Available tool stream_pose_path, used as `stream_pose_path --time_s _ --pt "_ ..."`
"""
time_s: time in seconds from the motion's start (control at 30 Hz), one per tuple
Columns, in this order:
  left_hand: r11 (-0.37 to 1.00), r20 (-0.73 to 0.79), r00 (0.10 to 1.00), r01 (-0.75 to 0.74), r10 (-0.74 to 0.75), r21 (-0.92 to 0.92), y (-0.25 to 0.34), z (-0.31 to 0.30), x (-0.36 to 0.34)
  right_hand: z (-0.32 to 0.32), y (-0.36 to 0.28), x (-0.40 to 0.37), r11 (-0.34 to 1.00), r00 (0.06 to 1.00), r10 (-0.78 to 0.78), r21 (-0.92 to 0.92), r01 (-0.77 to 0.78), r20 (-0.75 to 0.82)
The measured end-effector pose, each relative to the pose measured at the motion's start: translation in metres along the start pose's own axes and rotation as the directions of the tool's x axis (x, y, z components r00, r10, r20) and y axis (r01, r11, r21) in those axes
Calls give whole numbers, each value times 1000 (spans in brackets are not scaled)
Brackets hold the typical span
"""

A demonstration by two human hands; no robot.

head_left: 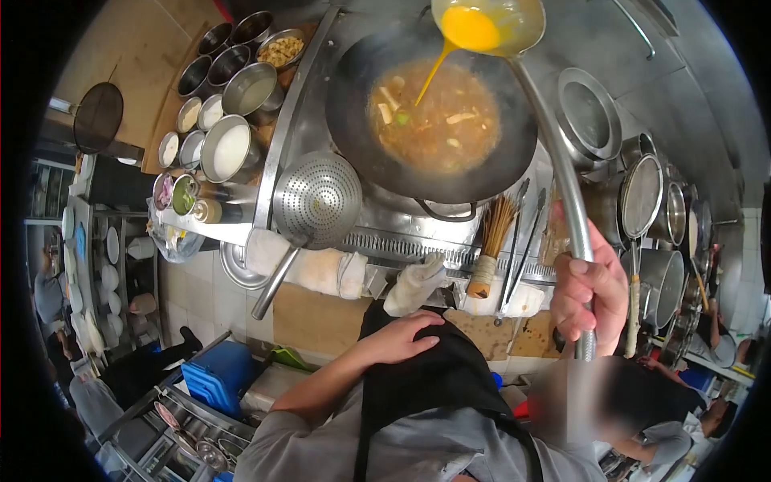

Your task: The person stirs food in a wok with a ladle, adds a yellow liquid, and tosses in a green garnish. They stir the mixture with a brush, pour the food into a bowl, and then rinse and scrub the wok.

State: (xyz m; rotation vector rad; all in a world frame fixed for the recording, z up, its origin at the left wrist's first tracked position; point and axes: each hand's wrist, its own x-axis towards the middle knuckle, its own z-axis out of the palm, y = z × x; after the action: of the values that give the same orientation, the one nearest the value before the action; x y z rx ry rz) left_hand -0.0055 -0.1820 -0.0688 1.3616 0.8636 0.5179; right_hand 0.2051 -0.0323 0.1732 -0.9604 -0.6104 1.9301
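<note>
Wok point(349, 104), broad, round, dark metal, ahead of black cloth apron point(430, 377). Orange-brown soup point(440, 140) pooled inside wok. Long-handled silvery metal ladle point(558, 153) tilted above wok. Person's right hand point(593, 281) closed around ladle's handle; left hand point(404, 337) resting on apron, fingers loosely extended. Bright-yellow liquid point(470, 28) streaming from ladle into soup.

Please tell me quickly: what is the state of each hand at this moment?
Left hand: open, resting against the black apron, nothing visibly held.
Right hand: closed around the handle of the ladle.
</note>
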Motion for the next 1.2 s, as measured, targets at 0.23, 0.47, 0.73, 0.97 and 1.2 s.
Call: stream_pose_path --time_s 0.23,0.47,0.73,0.97,1.2 --pt "1000 -27 1000 -8 7 -18 12 23 14 -26 -28 -28 1000 1000 -18 -16 18 18" --pt "1000 -19 1000 -6 6 -3 17 36 24 -23 -31 -57 1000 998 13 -20 -14 -58" --pt "1000 -38 999 -26 26 4 12 34 19 -14 -27 -25 992 996 72 103 -77 50" --pt "1000 106 994 21 -19 -17 -9 41 15 -14 -50 30 988 950 -25 153 -24 311" --pt "993 151 984 105 -94 -62 -13 51 21 -17 -86 38 997 968 -62 50 51 243"
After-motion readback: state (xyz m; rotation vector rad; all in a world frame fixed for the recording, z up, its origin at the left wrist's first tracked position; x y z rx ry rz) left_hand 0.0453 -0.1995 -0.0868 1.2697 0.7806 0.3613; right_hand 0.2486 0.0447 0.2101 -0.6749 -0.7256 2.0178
